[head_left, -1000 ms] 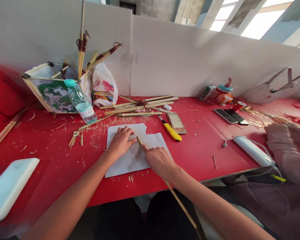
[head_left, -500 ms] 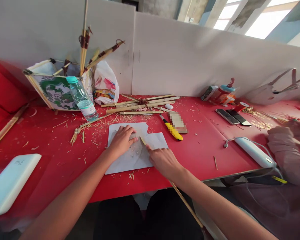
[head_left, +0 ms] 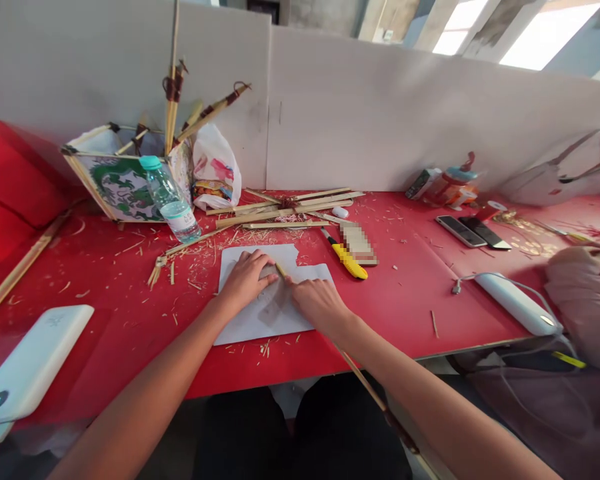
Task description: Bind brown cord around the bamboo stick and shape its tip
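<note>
Power bank (head_left: 37, 360): near left. Left hand (head_left: 247, 277): palm down on the paper (head_left: 250, 327), fingers slightly spread; whether it grips anything cannot be determined. Stick (head_left: 364, 381): tip over the paper, between the hands; shaft toward near right. Right hand (head_left: 320, 301): closed around the stick. Cutter (head_left: 350, 261): right of the paper.

Craft workshop. Red worktable (head_left: 405, 307) with wood strips (head_left: 253, 217), scattered shavings (head_left: 265, 349), yellow utility knife (head_left: 351, 263). Pale partition (head_left: 355, 120) behind, another person's sleeve (head_left: 573, 283) alongside.
</note>
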Motion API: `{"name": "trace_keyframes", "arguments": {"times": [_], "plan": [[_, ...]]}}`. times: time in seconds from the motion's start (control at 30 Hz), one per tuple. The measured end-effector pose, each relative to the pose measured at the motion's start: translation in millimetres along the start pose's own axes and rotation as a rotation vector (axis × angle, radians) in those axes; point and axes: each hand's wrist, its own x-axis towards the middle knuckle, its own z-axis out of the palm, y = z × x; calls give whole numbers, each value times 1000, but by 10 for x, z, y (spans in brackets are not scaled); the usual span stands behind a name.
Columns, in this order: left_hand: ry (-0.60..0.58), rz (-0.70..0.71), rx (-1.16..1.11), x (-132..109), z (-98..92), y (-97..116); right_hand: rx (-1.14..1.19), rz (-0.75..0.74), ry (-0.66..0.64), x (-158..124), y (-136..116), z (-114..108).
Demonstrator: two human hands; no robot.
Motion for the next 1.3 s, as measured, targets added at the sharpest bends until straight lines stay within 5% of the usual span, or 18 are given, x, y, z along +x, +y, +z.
{"name": "trace_keyframes", "arguments": {"times": [0.43, 0.67, 0.83, 1.3], "plan": [[21, 15, -31, -27, -10, 35, 209, 94, 113, 21, 43, -87], [178, -39, -112, -46, -98, 145, 897, 144, 239, 50, 216, -38], [71, -24, -536, -76, -131, 354, 1471, 40, 319, 135, 159, -14], [74, -107, -747, -76, -51, 393, 1815, 118, 320, 230, 6, 134]]}}
